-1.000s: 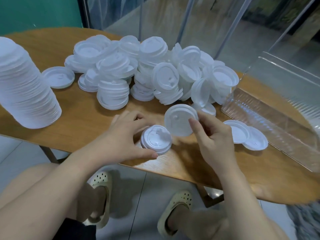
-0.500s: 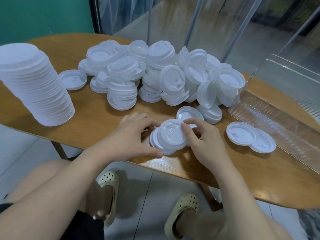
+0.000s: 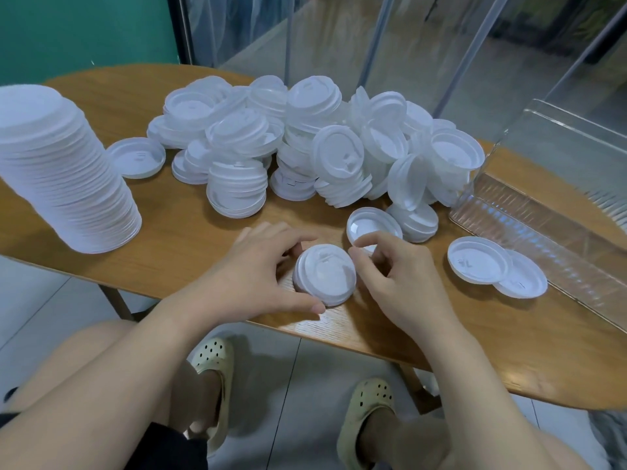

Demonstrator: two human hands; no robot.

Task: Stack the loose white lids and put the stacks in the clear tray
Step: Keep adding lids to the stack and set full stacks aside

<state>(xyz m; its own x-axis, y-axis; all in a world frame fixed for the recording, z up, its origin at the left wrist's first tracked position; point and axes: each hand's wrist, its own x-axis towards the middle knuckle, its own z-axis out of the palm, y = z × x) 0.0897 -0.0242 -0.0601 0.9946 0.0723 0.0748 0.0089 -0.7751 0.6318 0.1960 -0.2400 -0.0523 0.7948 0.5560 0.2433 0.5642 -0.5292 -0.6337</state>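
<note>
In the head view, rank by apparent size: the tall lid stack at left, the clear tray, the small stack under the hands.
1. clear tray, partly cut off by the frame
2. tall lid stack
3. small stack, held by the left hand

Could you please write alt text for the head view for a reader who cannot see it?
A person's left hand grips a short stack of white lids on a wooden table, the right hand beside it. Behind lie a lid pile, a tall stack and a clear tray.
</note>
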